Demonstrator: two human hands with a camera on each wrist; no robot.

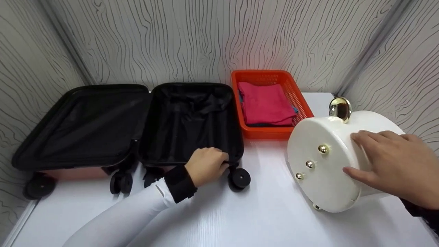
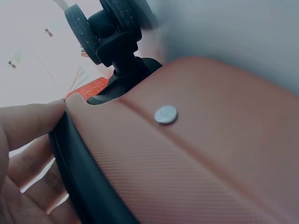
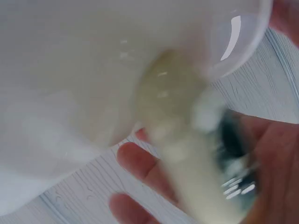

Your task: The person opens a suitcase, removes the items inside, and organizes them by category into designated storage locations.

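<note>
A pink suitcase with a black lining [image 1: 192, 137] lies opened flat, its two halves side by side. My left hand [image 1: 207, 164] grips the near rim of the right half, beside a black wheel [image 1: 240, 178]. The left wrist view shows the thumb and fingers about the black edge of the ribbed pink shell [image 2: 187, 140]. On the right, a white rounded case [image 1: 322, 192] with gold ball knobs stands at a tilt. My right hand [image 1: 394, 164] is at its side, fingers spread and thumb extended. Whether the palm touches it is unclear; the right wrist view is blurred.
An orange-red plastic basket [image 1: 301, 103] holding a folded pink cloth [image 1: 264, 106] stands behind, right of the suitcase. The suitcase's left half [image 1: 82, 127] reaches toward the left wall. Patterned panels [image 1: 205, 41] enclose the white table [image 1: 260, 212] at back and sides.
</note>
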